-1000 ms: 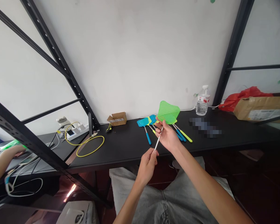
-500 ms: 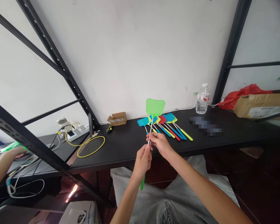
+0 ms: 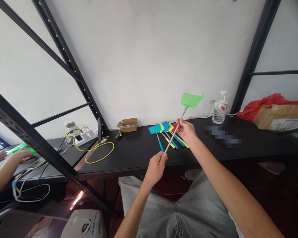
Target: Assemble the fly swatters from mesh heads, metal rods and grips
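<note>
A green fly swatter is held slantwise in front of me, its head up and to the right. My left hand is closed round the lower end of its metal rod; the handle is hidden by that hand. Higher up, my right hand pinches the rod below the swatter's head. Behind my hands several fly swatters lie fanned out on the black table, among them a blue one and a red one, which my right hand partly covers.
On the black table are a small open cardboard box, a yellow cable loop and a water bottle. A power strip sits left, beside a black metal post. Another person's arm reaches in at far left.
My right hand has slid up and right along the rod, away from my left hand. More rod shows between them, and the green head has moved right and higher.
</note>
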{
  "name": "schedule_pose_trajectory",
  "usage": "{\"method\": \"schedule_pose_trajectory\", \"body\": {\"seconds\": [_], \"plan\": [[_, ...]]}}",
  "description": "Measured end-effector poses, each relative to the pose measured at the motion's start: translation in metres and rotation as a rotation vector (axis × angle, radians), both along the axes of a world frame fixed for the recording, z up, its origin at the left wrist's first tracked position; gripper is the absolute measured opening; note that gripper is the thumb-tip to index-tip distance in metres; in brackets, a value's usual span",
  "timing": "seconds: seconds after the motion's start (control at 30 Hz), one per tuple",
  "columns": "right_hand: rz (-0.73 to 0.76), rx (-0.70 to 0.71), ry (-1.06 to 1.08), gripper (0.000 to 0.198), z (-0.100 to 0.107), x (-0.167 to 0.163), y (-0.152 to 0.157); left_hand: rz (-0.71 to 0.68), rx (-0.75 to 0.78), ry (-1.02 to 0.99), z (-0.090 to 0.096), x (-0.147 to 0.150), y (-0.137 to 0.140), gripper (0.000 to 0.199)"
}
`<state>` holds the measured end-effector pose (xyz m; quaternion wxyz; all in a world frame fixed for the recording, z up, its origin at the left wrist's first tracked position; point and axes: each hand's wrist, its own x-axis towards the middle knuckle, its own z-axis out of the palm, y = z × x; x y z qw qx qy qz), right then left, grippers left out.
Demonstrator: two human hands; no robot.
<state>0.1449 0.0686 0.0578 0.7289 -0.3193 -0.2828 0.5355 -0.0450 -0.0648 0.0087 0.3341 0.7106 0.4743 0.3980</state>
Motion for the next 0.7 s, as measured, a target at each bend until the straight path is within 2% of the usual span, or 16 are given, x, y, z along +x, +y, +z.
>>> {"method": "schedule_pose_trajectory", "body": {"seconds": [0.07,0.13,0.3,0.37,0.53,0.7], "plan": [[-0.004,0.022,-0.011,0.029,-0.002,0.0,-0.005,0.026,0.065,0.106,0.007,-0.003,0.001,0.04],[0.053,0.044,-0.077,0.032,-0.008,-0.009,-0.018,0.059,0.112,0.169,0.012,-0.003,0.004,0.039],[0.357,0.069,-0.316,0.041,-0.035,-0.046,-0.06,0.103,0.169,0.213,0.017,-0.001,0.016,0.038],[0.409,0.11,-0.37,0.041,-0.043,-0.054,-0.068,0.113,0.193,0.218,0.018,-0.001,0.02,0.037],[0.398,0.131,-0.421,0.042,-0.045,-0.059,-0.064,0.129,0.193,0.236,0.018,-0.002,0.026,0.038],[0.334,0.069,-0.332,0.042,-0.037,-0.055,-0.05,0.135,0.201,0.286,0.016,-0.009,0.019,0.041]]}}
